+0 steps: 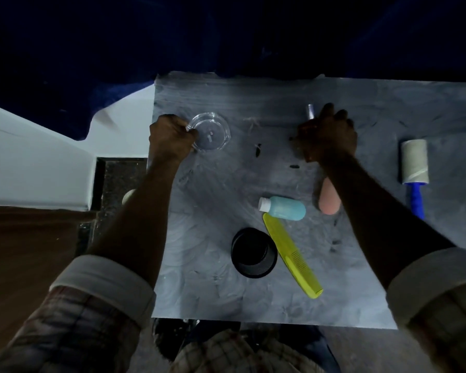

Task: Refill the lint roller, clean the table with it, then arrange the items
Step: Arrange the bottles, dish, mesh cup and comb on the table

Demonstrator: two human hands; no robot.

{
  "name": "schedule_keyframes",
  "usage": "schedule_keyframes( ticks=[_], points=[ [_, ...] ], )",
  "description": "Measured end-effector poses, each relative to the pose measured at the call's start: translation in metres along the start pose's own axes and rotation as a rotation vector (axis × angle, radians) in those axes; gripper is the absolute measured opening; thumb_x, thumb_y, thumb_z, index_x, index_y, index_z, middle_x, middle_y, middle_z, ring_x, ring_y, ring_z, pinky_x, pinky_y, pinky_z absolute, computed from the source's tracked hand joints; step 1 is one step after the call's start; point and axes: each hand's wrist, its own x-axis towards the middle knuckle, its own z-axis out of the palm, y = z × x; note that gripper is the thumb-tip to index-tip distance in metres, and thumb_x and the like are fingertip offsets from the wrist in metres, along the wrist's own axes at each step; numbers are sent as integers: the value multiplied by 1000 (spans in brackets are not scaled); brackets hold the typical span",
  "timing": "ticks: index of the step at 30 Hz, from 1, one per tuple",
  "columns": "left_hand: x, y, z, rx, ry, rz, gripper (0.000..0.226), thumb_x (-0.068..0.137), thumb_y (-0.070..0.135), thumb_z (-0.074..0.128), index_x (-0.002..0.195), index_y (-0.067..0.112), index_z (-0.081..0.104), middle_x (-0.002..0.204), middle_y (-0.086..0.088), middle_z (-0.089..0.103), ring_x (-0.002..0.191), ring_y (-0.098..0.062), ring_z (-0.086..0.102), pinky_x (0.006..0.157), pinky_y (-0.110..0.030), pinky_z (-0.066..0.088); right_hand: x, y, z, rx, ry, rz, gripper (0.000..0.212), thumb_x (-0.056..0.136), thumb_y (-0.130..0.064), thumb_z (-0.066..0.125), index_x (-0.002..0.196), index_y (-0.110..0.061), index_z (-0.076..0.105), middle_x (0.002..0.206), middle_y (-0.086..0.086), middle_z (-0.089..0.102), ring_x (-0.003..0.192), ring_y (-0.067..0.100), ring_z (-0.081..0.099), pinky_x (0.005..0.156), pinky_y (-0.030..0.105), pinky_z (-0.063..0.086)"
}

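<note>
A lint roller point(414, 162) with a pale roll and a blue handle lies at the right of the grey table point(213, 300). My left hand point(170, 141) is shut on the rim of a clear round dish point(211, 134) at the far left of the table. My right hand point(327, 137) is closed around a small clear tube point(310, 111) whose tip sticks out above the fingers. Dark bits of lint point(258, 149) and a tuft of fibre point(252, 122) lie between the two hands.
A blue bottle with a white cap point(284, 207), a yellow comb point(291, 254), a black mesh cup point(253, 253) and a pink oval object point(328, 200) lie in the table's middle. Dark blue cloth point(226, 36) hangs behind the far edge. Floor lies to the left.
</note>
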Motion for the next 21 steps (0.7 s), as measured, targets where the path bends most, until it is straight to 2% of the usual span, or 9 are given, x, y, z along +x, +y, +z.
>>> schedule_keyframes(
  ticks=[2, 4, 6, 11, 16, 19, 21],
  points=[
    [1, -1, 3, -7, 3, -11, 20, 78, 29, 88, 94, 17, 83, 99, -5, 82, 93, -18, 77, 85, -24, 55, 4, 9, 0, 10, 5, 27, 72, 79, -48, 60, 137, -11, 39, 132, 23, 50, 121, 46, 50, 99, 52, 44],
    [-1, -2, 5, -12, 4, -20, 21, 77, 28, 88, 94, 15, 84, 98, -7, 83, 94, -21, 78, 89, -29, 60, 5, 16, 1, 25, 25, 40, 70, 81, -49, 51, 138, -9, 40, 131, 24, 51, 119, 46, 51, 99, 51, 44],
    [-1, -5, 7, -22, 1, -32, 25, 73, 30, 89, 93, 15, 84, 98, -8, 83, 96, -23, 79, 93, -37, 63, 7, 21, 2, 23, 29, 38, 67, 86, -48, 54, 138, -8, 40, 131, 25, 51, 119, 47, 51, 99, 52, 45],
    [11, -19, 13, -111, -20, -76, 33, 56, 39, 85, 84, 21, 82, 89, -1, 83, 86, -18, 80, 82, -42, 67, 9, 27, 2, 33, 35, 13, 66, 86, -48, 59, 136, -8, 42, 129, 25, 52, 118, 46, 52, 97, 51, 46],
    [9, -16, 12, -130, -36, -66, 25, 60, 36, 89, 82, 24, 83, 92, -4, 83, 85, -19, 80, 82, -43, 68, 7, 29, 1, 19, 24, -2, 75, 85, -53, 63, 140, -8, 38, 132, 25, 50, 122, 46, 49, 97, 51, 46],
    [13, -19, 14, -157, -36, -85, 18, 52, 40, 85, 70, 41, 79, 91, -1, 83, 84, -19, 81, 81, -45, 68, 6, 31, 3, 18, 49, -8, 74, 85, -53, 64, 138, -9, 39, 131, 25, 50, 121, 46, 49, 95, 50, 46],
    [20, -26, 18, -154, -43, -91, 18, 53, 39, 85, 69, 42, 79, 90, -1, 84, 84, -19, 81, 80, -45, 68, 6, 32, 3, 20, 47, -15, 73, 85, -53, 65, 137, -9, 40, 130, 24, 51, 120, 45, 49, 94, 50, 47]
  ],
)
